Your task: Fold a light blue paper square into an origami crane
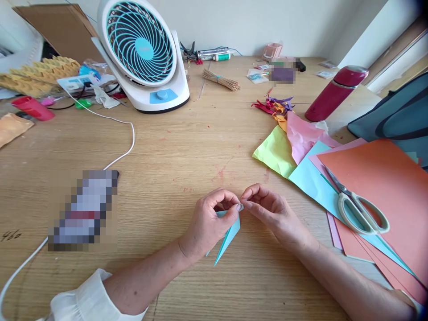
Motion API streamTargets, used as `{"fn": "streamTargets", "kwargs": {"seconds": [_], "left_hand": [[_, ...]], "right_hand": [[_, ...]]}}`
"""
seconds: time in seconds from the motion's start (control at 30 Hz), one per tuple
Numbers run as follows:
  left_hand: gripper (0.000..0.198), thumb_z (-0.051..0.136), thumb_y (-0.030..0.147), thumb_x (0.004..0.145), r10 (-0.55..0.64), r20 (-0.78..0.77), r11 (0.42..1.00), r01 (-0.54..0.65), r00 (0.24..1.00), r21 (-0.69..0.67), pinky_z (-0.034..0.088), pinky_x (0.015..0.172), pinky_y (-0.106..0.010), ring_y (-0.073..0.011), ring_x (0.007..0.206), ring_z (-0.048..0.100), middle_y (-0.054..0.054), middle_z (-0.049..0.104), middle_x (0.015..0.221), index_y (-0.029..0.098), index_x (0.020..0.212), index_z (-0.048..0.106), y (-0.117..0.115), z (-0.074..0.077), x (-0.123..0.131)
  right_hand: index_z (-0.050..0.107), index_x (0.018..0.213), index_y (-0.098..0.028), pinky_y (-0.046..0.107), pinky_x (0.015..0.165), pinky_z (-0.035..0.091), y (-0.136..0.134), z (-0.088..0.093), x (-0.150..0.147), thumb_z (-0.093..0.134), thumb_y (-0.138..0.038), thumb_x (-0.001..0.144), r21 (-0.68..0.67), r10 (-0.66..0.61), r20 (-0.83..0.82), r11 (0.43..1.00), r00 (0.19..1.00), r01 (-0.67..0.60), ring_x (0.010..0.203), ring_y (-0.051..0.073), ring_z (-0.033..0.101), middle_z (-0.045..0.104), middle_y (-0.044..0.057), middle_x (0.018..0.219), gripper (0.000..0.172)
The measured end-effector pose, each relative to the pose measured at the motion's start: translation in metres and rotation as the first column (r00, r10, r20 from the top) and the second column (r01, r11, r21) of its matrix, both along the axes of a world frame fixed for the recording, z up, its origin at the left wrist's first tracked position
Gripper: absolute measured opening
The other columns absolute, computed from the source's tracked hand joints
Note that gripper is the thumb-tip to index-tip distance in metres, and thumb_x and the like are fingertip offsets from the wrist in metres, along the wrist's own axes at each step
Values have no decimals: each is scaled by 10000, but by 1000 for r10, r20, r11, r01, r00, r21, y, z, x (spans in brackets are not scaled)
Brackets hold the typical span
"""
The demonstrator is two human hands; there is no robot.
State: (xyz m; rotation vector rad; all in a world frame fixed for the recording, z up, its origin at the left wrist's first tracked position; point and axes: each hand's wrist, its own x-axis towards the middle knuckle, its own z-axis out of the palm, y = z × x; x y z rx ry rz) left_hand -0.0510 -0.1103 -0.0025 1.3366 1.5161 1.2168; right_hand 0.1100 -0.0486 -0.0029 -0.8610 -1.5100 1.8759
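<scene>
A folded piece of light blue paper (pixel 230 236) hangs from my left hand (pixel 214 218), pinched between thumb and forefinger. Its pointed ends angle down toward the table, and part of it is hidden behind the fingers. At the paper's upper tip my right hand (pixel 272 209) brings thumb and forefinger together, nearly touching the left fingertips. Both hands are just above the wooden table (pixel 174 183). White-handled scissors (pixel 361 207) lie to the right on a stack of orange paper (pixel 391 178), pink and light blue sheets.
Crumpled yellow-green paper (pixel 276 154) and pink paper (pixel 302 133) lie beyond my right hand, near colourful folded scraps (pixel 277 107). A red thermos (pixel 336 93) leans there. Left are a fan (pixel 143 53), a phone (pixel 82 211) and a white cable (pixel 133 138). Thin sticks (pixel 220 80) lie behind.
</scene>
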Motion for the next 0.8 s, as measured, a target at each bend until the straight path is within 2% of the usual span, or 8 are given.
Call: {"fn": "streamTargets", "kwargs": {"seconds": [0.27,0.43,0.8], "left_hand": [[81,606,142,824,13,59,1000,-12,998,-10,428,557,-155,-67,599,528,50,577,674,173,749,598,0,-1,0],[91,591,106,813,13,81,1000,-15,997,26,420,560,-149,-65,613,525,52,569,680,179,759,591,0,0,1],[114,579,75,801,5,21,996,-7,1000,84,462,587,-159,-76,645,567,29,620,740,178,784,623,-1,-3,2]], "right_hand": [[584,879,-207,239,629,381,-10,-11,-5,657,-297,914,92,-61,14,994,998,59,700,110,470,537,-28,755,122],[589,874,-217,245,619,379,-11,-11,-6,637,-260,917,118,-69,3,991,998,68,683,113,467,530,-28,753,77],[590,867,-202,255,708,431,-7,2,-4,615,-414,921,111,-71,99,992,993,60,779,139,524,575,3,822,220]]}}
